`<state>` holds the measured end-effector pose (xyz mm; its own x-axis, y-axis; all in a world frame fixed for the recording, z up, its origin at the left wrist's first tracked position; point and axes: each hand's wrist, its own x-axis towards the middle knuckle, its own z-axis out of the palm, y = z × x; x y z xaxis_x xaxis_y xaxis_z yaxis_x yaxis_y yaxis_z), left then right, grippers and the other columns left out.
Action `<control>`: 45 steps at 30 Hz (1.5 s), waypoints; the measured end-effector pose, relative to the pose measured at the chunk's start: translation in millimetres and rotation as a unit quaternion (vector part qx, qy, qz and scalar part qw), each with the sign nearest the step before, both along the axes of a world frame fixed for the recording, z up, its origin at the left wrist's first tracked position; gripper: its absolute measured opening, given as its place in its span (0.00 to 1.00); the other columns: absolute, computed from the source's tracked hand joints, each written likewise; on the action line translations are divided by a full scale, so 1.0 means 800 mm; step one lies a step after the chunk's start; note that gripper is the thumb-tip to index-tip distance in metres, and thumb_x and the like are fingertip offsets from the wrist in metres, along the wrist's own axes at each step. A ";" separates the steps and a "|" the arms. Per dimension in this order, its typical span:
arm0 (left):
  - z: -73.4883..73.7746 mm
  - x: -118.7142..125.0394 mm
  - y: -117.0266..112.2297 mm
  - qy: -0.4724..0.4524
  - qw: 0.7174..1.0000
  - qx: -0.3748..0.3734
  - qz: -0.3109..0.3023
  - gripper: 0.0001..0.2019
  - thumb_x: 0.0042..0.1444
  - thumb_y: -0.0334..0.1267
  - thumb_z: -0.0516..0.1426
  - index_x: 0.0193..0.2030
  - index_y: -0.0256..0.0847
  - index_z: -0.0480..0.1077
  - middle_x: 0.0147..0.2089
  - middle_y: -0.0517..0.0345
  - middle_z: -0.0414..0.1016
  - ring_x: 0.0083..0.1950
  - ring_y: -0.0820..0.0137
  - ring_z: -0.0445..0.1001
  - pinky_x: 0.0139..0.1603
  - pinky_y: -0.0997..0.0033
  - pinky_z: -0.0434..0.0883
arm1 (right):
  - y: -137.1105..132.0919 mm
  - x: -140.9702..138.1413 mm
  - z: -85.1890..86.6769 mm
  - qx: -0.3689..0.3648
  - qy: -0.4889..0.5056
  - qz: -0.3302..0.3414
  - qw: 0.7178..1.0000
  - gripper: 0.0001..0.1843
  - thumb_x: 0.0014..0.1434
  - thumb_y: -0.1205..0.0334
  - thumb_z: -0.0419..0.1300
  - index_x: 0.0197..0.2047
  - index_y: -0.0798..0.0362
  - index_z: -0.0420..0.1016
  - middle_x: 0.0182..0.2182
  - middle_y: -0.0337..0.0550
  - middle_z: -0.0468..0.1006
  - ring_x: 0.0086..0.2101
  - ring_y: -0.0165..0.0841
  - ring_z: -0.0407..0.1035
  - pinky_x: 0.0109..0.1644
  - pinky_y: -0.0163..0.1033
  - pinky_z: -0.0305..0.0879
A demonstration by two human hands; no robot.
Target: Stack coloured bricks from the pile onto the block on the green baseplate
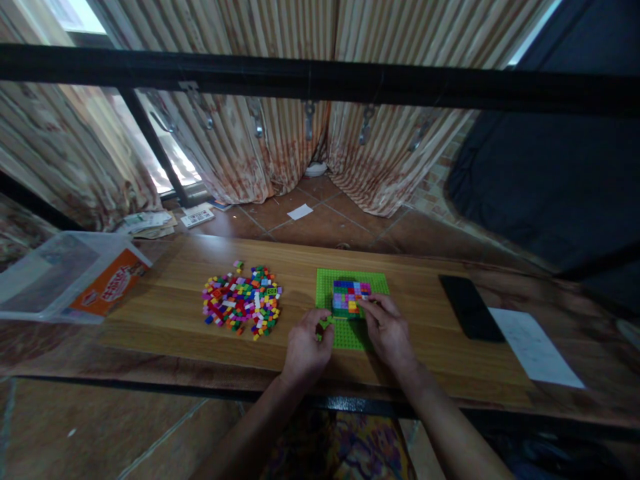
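Observation:
A green studded baseplate [350, 339] lies on the wooden board in front of me. On it sits a rectangular block of multicoloured toy bricks [345, 293], blue, purple, red, yellow and green. My right hand [390, 330] reaches over its right side, thumb and index finger together at a small brick on top, mostly covered by the fingertips. At the plate's left edge rests my left hand [306, 343], its thumb and index finger curved and apart. A heap of loose toy bricks [240, 300] lies to the left of the plate.
At far left stands a clear plastic box [40, 277] with an orange label. A black phone [471, 308] and a white paper sheet [535, 347] lie on the right. A dark metal rail [320, 80] with hooks crosses beyond the wooden board [175, 333], before curtains.

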<state>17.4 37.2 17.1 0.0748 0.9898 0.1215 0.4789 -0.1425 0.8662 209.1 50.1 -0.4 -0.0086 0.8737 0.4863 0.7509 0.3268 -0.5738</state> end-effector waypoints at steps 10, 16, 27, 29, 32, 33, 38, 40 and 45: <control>0.006 0.016 -0.005 -0.002 1.000 0.015 -0.012 0.10 0.56 0.35 0.54 0.45 0.42 0.71 0.40 0.57 0.76 0.32 0.75 0.72 0.35 0.75 0.69 | -0.009 0.004 0.005 -0.042 -0.078 0.011 0.996 0.25 0.61 0.72 0.45 0.55 0.48 0.75 0.51 0.51 0.73 0.52 0.41 0.68 0.57 0.49 0.67; 0.005 0.028 -0.016 -0.014 0.999 0.026 -0.031 0.10 0.57 0.34 0.54 0.45 0.42 0.71 0.41 0.58 0.76 0.36 0.74 0.74 0.41 0.72 0.72 | -0.048 -0.016 0.027 -0.070 0.136 -0.052 0.987 0.17 0.64 0.57 0.52 0.49 0.52 0.77 0.45 0.51 0.78 0.46 0.39 0.72 0.52 0.47 0.68; 0.002 0.047 -0.027 -0.013 0.994 0.076 -0.080 0.08 0.58 0.33 0.55 0.44 0.44 0.71 0.42 0.59 0.77 0.43 0.72 0.75 0.45 0.71 0.73 | -0.071 -0.028 0.032 -0.200 0.360 -0.032 0.911 0.12 0.51 0.52 0.65 0.34 0.51 0.81 0.32 0.41 0.82 0.33 0.36 0.74 0.40 0.40 0.70; 0.000 0.047 -0.025 -0.018 0.994 0.074 -0.084 0.09 0.58 0.33 0.55 0.45 0.44 0.71 0.43 0.59 0.77 0.43 0.72 0.75 0.46 0.71 0.73 | -0.064 -0.021 0.033 -0.188 0.332 -0.024 0.924 0.11 0.54 0.53 0.64 0.36 0.50 0.81 0.33 0.42 0.82 0.35 0.36 0.74 0.42 0.40 0.69; -0.006 0.042 -0.022 -0.010 0.996 0.062 -0.071 0.13 0.56 0.33 0.56 0.49 0.44 0.69 0.46 0.58 0.76 0.40 0.74 0.75 0.44 0.71 0.74 | -0.045 -0.009 0.033 -0.147 0.262 -0.032 0.953 0.11 0.56 0.53 0.61 0.36 0.50 0.81 0.35 0.43 0.81 0.37 0.36 0.74 0.43 0.40 0.68; -0.009 0.039 -0.022 -0.002 0.996 0.057 -0.061 0.14 0.56 0.33 0.56 0.50 0.44 0.69 0.46 0.57 0.76 0.38 0.74 0.74 0.43 0.71 0.74 | -0.037 -0.005 0.032 -0.135 0.237 -0.036 0.962 0.11 0.56 0.53 0.61 0.36 0.50 0.81 0.36 0.43 0.81 0.38 0.36 0.74 0.43 0.40 0.68; -0.017 0.017 -0.017 0.033 0.997 0.061 -0.026 0.13 0.58 0.32 0.53 0.50 0.43 0.69 0.45 0.55 0.75 0.37 0.74 0.74 0.40 0.72 0.73 | 0.000 0.008 0.028 -0.130 0.166 -0.016 0.977 0.10 0.56 0.53 0.61 0.33 0.49 0.81 0.34 0.42 0.78 0.35 0.35 0.73 0.43 0.41 0.67; -0.020 0.010 -0.015 0.042 0.997 0.067 -0.022 0.13 0.58 0.32 0.53 0.50 0.42 0.69 0.44 0.54 0.74 0.37 0.73 0.74 0.41 0.72 0.73 | 0.007 0.010 0.026 -0.138 0.152 -0.007 0.979 0.10 0.56 0.53 0.61 0.32 0.49 0.81 0.33 0.42 0.77 0.35 0.35 0.72 0.43 0.41 0.67; -0.028 0.002 -0.015 0.046 0.996 0.075 -0.022 0.13 0.58 0.31 0.53 0.49 0.42 0.69 0.44 0.53 0.74 0.41 0.71 0.75 0.44 0.69 0.73 | 0.018 0.013 0.020 -0.148 0.138 -0.002 0.979 0.09 0.53 0.53 0.63 0.32 0.49 0.81 0.33 0.40 0.76 0.34 0.34 0.72 0.43 0.42 0.66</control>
<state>19.3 25.0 -5.1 0.1349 0.9565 0.2585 0.5454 -0.2895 0.7866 219.2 64.2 15.3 0.0911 0.9766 0.1950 0.5555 0.1127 -0.8238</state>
